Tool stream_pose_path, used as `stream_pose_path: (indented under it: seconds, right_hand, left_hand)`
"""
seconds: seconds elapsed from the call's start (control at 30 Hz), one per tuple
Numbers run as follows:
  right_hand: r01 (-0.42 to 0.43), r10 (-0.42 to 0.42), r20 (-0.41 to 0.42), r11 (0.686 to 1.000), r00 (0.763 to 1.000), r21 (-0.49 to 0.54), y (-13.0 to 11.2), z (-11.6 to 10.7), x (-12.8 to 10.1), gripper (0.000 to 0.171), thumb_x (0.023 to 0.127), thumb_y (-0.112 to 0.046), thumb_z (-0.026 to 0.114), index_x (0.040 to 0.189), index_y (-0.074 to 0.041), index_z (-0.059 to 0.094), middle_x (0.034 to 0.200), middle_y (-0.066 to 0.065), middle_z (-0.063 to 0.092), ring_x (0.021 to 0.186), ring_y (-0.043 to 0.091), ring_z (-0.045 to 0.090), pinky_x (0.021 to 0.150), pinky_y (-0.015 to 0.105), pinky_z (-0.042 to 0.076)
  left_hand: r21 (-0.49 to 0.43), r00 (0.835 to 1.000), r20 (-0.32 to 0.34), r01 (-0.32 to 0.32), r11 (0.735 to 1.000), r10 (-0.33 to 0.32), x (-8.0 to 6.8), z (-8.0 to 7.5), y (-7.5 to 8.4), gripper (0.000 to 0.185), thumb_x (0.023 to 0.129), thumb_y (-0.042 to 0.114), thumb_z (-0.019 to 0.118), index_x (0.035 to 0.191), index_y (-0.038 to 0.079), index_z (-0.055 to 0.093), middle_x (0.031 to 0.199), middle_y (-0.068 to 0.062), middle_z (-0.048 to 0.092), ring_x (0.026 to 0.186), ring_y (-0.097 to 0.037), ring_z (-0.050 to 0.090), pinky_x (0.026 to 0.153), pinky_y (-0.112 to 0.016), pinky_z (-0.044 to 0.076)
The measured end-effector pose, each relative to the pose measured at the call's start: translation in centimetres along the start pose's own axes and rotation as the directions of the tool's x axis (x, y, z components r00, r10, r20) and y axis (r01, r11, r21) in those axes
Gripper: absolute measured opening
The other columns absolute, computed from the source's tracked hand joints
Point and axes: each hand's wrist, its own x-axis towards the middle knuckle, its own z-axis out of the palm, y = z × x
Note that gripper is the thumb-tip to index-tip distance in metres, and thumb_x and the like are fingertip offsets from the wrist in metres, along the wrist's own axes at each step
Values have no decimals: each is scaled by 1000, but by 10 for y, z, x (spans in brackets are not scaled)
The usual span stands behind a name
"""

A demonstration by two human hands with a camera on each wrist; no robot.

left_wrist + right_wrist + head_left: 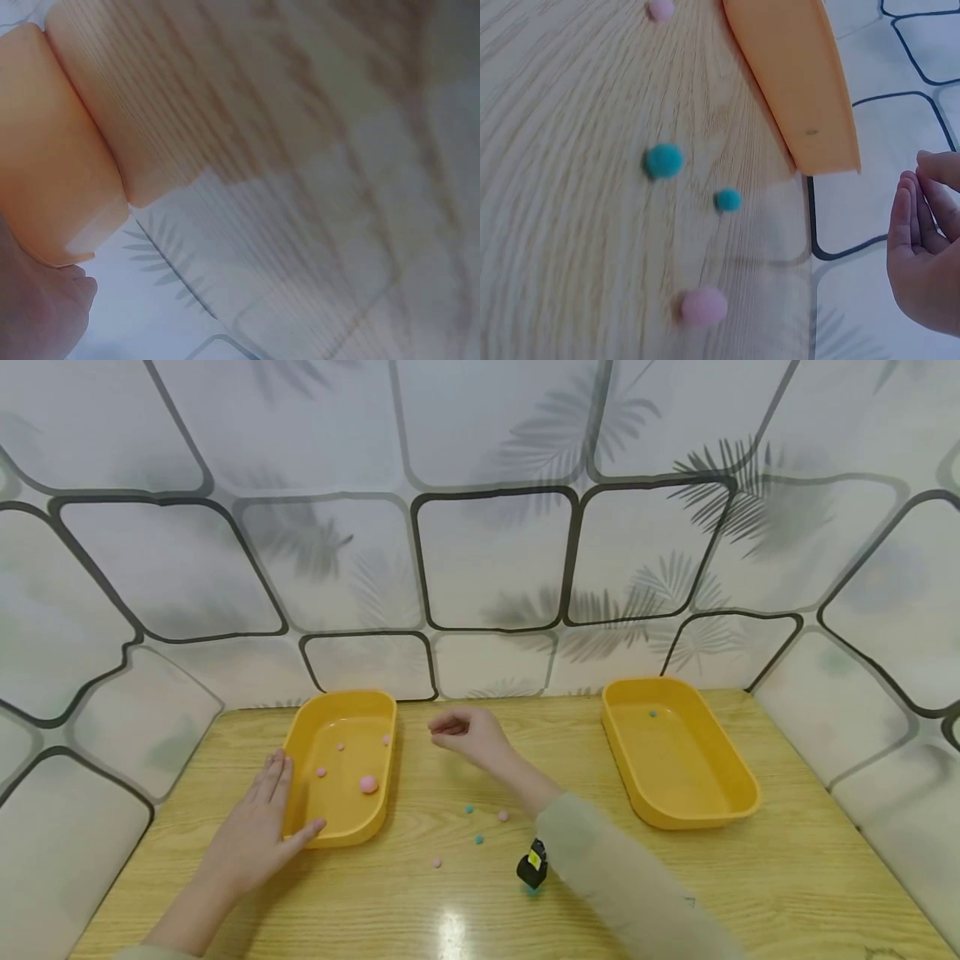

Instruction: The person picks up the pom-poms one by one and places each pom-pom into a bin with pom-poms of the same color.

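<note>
On the counter [750,877], head view: two yellow trays. The left tray [347,706] holds four pink pom-poms, the largest [368,784] near its front; the right tray [678,760] holds one teal pom-pom [653,713]. The left hand [258,827] rests flat, fingers straight, against the left tray's outer wall, steadying it. The right hand [468,732] hovers just right of that tray, fingers loosely curled; whether it pinches a pom-pom cannot be told. Loose pieces lie between the trays: teal [468,809], teal [478,839], pink [502,816], pink [437,862]. Judgement: colour sorting is under way, a pink drop about finished; the next move calls for a fingertip pinch on a loose piece.

Left wrist view: blurred; tray wall [82,150] close against the counter.

Right wrist view: fingers [919,225] curled inward, nothing visible held. The pom-poms look small, fuzzy, light and likely to roll.
</note>
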Motion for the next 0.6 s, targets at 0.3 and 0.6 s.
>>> stream_pose_path:
  seconds: [0.3, 0.6]
  right_hand:
    - [-11, 11, 0, 1000, 1000, -15, 14, -27, -16, 22, 98, -6, 75, 118, 3, 76, 115, 17, 78, 94, 14, 72, 84, 27, 62]
    - [-22, 21, -31, 999, 999, -33, 24, -48, -32, 22, 98, -9, 76, 118, 2, 76, 115, 16, 78, 96, 15, 73, 87, 29, 63]
  left_hand:
    - [13, 1000, -20, -9, 1000, 9, -2, 1, 0, 105, 101, 56, 63, 161, -18, 19, 169, -40, 18, 159, -54, 22, 137, -43, 2]
    - [15, 1000, -16, -8, 1000, 9, -1, 1, -1, 105, 102, 57, 63, 161, -19, 20, 170, -40, 17, 159, -54, 21, 137, -48, 7]
